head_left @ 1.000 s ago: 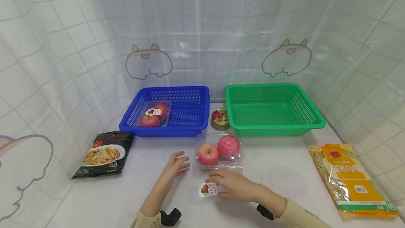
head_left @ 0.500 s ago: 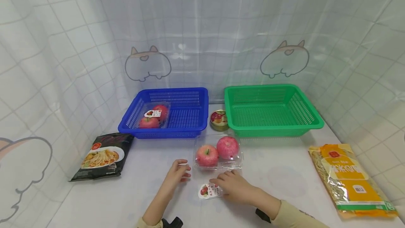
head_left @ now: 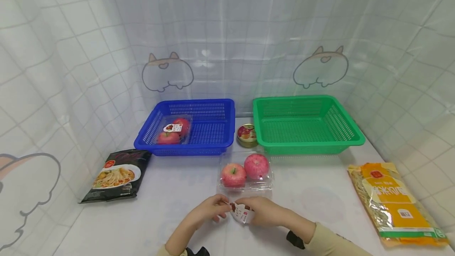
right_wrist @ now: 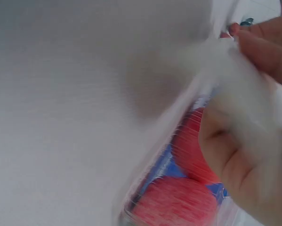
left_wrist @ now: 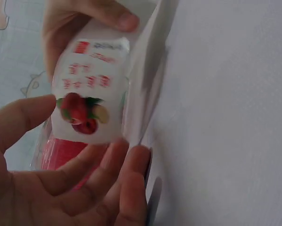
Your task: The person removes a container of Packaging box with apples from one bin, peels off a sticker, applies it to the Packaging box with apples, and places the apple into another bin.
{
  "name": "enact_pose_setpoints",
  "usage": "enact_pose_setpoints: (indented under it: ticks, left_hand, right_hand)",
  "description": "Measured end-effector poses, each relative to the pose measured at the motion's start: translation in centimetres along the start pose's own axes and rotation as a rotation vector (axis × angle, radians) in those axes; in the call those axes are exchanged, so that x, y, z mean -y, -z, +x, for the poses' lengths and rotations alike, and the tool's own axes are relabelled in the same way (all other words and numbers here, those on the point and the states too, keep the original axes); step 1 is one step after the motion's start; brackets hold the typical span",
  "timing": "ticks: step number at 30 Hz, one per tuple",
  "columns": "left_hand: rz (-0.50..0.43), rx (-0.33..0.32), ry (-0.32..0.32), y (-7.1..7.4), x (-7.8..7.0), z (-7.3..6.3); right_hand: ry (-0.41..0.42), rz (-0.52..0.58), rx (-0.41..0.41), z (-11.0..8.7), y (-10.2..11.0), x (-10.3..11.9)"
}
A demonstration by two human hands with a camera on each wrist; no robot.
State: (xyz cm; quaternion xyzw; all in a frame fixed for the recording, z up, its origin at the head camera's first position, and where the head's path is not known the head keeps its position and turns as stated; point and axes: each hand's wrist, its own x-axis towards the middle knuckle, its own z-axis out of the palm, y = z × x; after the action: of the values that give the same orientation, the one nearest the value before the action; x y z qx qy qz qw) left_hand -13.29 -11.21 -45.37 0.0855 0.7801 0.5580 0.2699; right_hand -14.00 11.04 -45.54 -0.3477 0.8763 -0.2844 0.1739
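Note:
My right hand (head_left: 264, 211) holds a white sticker label (head_left: 242, 213) printed with red fruit and red characters, lifted and bent in front of the clear apple box. The label (left_wrist: 86, 89) faces the left wrist view, with pale sheet material behind it. My left hand (head_left: 210, 209) is at the label's left side, its thumb at one edge and fingertips near the lower edge; its thumb and fingers stand apart. The clear plastic box of two apples (head_left: 245, 171) rests just beyond both hands. In the right wrist view the label and fingers are blurred.
A blue basket (head_left: 185, 149) at the back left holds another labelled apple box (head_left: 173, 129). A round tin (head_left: 247, 134) stands beside the green basket (head_left: 309, 148). A black noodle packet (head_left: 117, 177) lies left, a yellow noodle packet (head_left: 396, 202) right.
My left hand has moved right and down to the label. My right hand has lifted the label off the table and bent it. The apple box and baskets have stayed put.

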Motion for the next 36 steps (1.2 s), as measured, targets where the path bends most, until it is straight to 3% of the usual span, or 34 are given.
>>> enact_pose_setpoints:
  ticks: [4, 8, 11, 19, 23, 27, 31, 36]
  left_hand:
    - [0.011, 0.051, -0.017, -0.2, 0.0, 0.2]
    - [-0.010, 0.012, -0.040, -0.2, 0.1, 0.3]
    - [-0.034, -0.011, -0.046, 0.0, 0.1, 0.2]
    - [-0.064, 0.011, -0.031, 0.3, 0.2, -0.1]
    - [-0.003, -0.062, -0.015, 0.0, -0.1, -0.5]
    - [0.100, -0.122, -0.053, -0.5, -0.8, -1.0]
    - [0.142, -0.070, -0.093, -0.8, -1.3, -1.1]
    - [0.161, -0.021, -0.112, -1.2, -1.5, -1.2]
  right_hand:
    - [-0.018, 0.210, 0.035, 0.0, 0.4, 0.2]
    - [-0.039, 0.358, 0.061, -0.2, 0.8, 0.5]
    - [-0.029, 0.388, 0.051, -0.3, 0.8, 0.5]
    - [-0.021, 0.465, -0.008, -0.1, 0.4, 0.4]
    - [-0.025, 0.510, 0.004, 0.0, 0.4, 0.8]
    - [-0.028, 0.542, 0.003, 0.1, 0.3, 1.1]
    - [-0.006, 0.576, -0.019, 0.3, -0.1, 1.3]
    - [0.010, 0.712, 0.006, 0.5, -0.4, 1.3]
